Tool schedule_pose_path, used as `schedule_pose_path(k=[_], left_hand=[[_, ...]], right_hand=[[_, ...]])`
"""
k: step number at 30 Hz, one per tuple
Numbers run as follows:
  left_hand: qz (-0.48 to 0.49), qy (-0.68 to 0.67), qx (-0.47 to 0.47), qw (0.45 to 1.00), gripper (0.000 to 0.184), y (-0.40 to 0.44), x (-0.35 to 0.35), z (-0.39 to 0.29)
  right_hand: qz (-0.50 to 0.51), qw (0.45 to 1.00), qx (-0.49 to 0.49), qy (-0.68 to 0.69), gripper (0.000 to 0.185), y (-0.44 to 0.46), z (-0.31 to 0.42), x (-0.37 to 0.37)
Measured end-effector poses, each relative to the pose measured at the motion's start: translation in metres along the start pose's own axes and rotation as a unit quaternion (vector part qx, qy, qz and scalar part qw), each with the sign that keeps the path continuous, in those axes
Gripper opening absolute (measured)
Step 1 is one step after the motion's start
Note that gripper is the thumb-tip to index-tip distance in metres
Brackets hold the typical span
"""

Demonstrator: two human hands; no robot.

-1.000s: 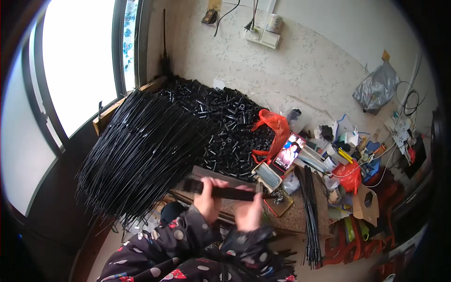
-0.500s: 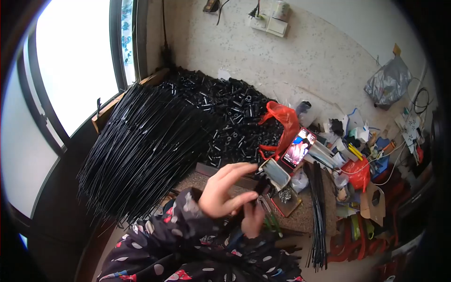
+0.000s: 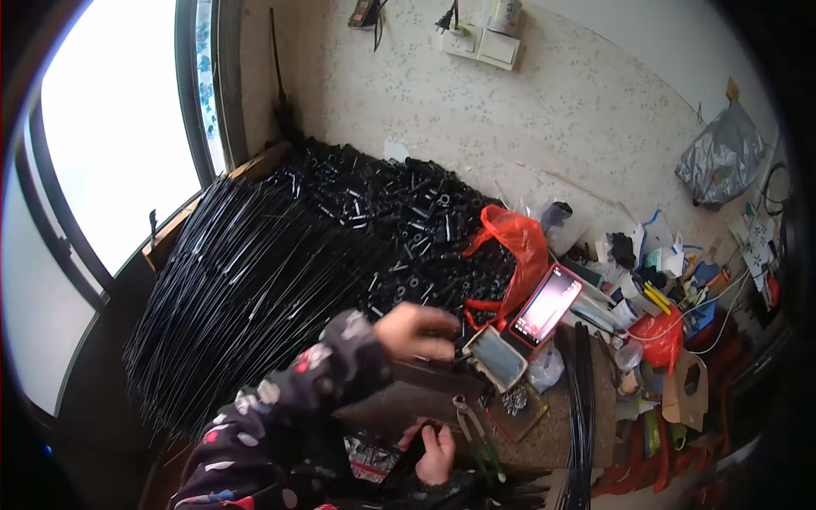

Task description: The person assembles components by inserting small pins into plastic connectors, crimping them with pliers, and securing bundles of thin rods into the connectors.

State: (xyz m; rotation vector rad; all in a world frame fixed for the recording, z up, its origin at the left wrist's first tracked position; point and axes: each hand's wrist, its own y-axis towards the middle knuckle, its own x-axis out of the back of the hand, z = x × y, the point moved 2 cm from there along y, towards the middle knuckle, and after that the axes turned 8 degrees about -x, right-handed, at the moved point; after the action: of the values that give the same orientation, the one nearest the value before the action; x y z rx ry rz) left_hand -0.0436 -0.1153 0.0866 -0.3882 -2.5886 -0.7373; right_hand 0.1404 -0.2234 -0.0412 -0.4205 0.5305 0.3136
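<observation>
- While one open tray [image 3: 498, 357] and one lit phone [image 3: 548, 308] are sitting in the way, just right of our left hand [image 3: 415, 332], one pair of pliers [image 3: 481, 439] is lying beside our right hand [image 3: 436, 459].
- We are counting two red bags [image 3: 522, 246] [image 3: 661, 337], one broad rod bundle [image 3: 246, 297], one narrow rod bundle [image 3: 580, 399] and one heap of black parts [image 3: 408, 204], its pieces defying count.
- Our right hand is pinching one dark piece [image 3: 414, 450] low before the body.
- Our left hand is blurring near the heap; whether it is grasping anything, we are unable to tell.
</observation>
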Motion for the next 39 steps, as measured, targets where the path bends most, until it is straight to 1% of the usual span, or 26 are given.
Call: schedule_pose_path(k=[1, 3, 4, 7, 8, 9, 11, 12, 13, 14, 15, 17, 18, 19, 21, 22, 23, 24, 25, 27, 30, 33, 35, 37, 38, 39], left_hand=[[-0.072, 0.069, 0.091, 0.991, 0.039, 0.018, 0.006, 0.024], [-0.137, 0.242, 0.055, 0.959, 0.032, 0.053, 0.017, 0.085], [-0.148, 0.327, 0.016, 0.933, 0.038, 0.066, 0.017, 0.110], [-0.108, 0.440, 0.055, 0.890, 0.048, 0.094, 0.017, 0.139], [-0.042, 0.506, 0.081, 0.858, 0.053, 0.098, 0.017, 0.148], [-0.061, 0.527, 0.074, 0.844, 0.039, 0.104, 0.016, 0.153], [0.015, 0.582, 0.073, 0.810, 0.027, 0.113, 0.021, 0.154], [0.030, 0.565, 0.087, 0.820, 0.021, 0.114, 0.025, 0.150], [-0.027, 0.556, 0.056, 0.829, 0.016, 0.114, 0.031, 0.161], [-0.067, 0.510, 0.067, 0.855, 0.020, 0.110, 0.041, 0.146], [-0.107, 0.463, 0.080, 0.876, 0.024, 0.105, 0.051, 0.130], [-0.224, 0.450, -0.006, 0.864, 0.037, 0.091, 0.068, 0.128], [-0.245, 0.431, 0.018, 0.868, 0.036, 0.078, 0.071, 0.086], [-0.298, 0.400, -0.029, 0.866, 0.032, 0.064, 0.074, 0.066], [-0.310, 0.328, -0.037, 0.892, 0.028, 0.029, 0.068, 0.026], [-0.313, 0.207, 0.039, 0.926, 0.019, 0.009, 0.057, 0.006], [-0.262, 0.060, 0.091, 0.959, 0.019, -0.018, 0.040, 0.021], [-0.095, 0.109, 0.058, 0.988, 0.023, -0.060, 0.013, -0.001], [0.001, 0.099, 0.115, 0.988, 0.024, -0.083, -0.012, 0.004], [0.128, 0.204, 0.150, 0.959, 0.023, -0.121, -0.057, 0.019], [-0.051, 0.269, -0.027, 0.961, 0.023, -0.134, -0.075, 0.030], [-0.126, 0.273, 0.073, 0.951, 0.029, -0.097, -0.050, 0.044], [-0.105, 0.319, 0.196, 0.921, 0.030, -0.071, -0.026, 0.032], [-0.053, 0.383, 0.236, 0.892, 0.022, -0.054, -0.022, 0.045], [-0.036, 0.406, 0.234, 0.883, 0.019, -0.048, -0.025, 0.073], [-0.021, 0.429, 0.233, 0.872, 0.017, -0.039, -0.024, 0.080]], right_hand=[[-0.003, 1.000, 0.006, -0.009, 0.018, 0.002, 0.000, -0.001], [-0.011, 0.999, 0.018, -0.029, 0.018, 0.006, -0.001, 0.000], [-0.011, 0.999, 0.017, -0.041, 0.018, 0.008, -0.001, 0.002], [0.018, 0.996, 0.021, -0.090, 0.027, 0.014, -0.001, 0.008], [-0.035, 0.992, 0.091, -0.077, 0.017, 0.014, -0.001, 0.002], [-0.039, 0.986, 0.120, -0.112, 0.018, 0.019, -0.006, 0.007], [-0.048, 0.967, 0.175, -0.181, 0.019, 0.028, -0.020, 0.023], [-0.036, 0.980, 0.124, -0.150, 0.018, 0.025, -0.016, 0.021], [-0.021, 0.990, 0.071, -0.118, 0.017, 0.020, -0.011, 0.017], [-0.004, 0.996, 0.019, -0.085, 0.016, 0.017, -0.006, 0.011], [0.003, 0.996, 0.022, -0.084, 0.016, 0.013, 0.000, 0.005], [0.018, 0.996, 0.023, -0.082, 0.015, 0.004, 0.007, -0.007], [0.024, 0.996, 0.022, -0.088, 0.015, 0.000, 0.009, -0.013], [0.029, 0.995, 0.019, -0.096, 0.015, -0.005, 0.010, -0.018], [0.041, 0.994, 0.013, -0.102, 0.016, -0.016, 0.011, -0.026], [0.049, 0.994, 0.009, -0.100, 0.016, -0.024, 0.012, -0.030], [0.058, 0.993, 0.006, -0.099, 0.016, -0.030, 0.014, -0.035], [0.058, 0.991, 0.009, -0.117, 0.016, -0.043, 0.016, -0.042], [0.075, 0.990, 0.030, -0.114, 0.016, -0.045, 0.014, -0.041], [0.099, 0.988, 0.028, -0.119, 0.016, -0.046, 0.009, -0.040], [0.082, 0.993, 0.026, -0.079, 0.017, -0.030, -0.006, -0.028], [0.066, 0.995, 0.039, -0.059, 0.020, -0.018, -0.014, -0.017], [0.060, 0.997, 0.026, -0.037, 0.016, -0.019, -0.012, -0.016], [0.054, 0.998, 0.028, -0.027, 0.014, -0.020, -0.008, -0.015], [0.043, 0.999, 0.033, -0.007, 0.011, -0.021, -0.008, -0.013], [0.042, 0.998, 0.043, -0.007, 0.011, -0.022, -0.006, -0.010]])
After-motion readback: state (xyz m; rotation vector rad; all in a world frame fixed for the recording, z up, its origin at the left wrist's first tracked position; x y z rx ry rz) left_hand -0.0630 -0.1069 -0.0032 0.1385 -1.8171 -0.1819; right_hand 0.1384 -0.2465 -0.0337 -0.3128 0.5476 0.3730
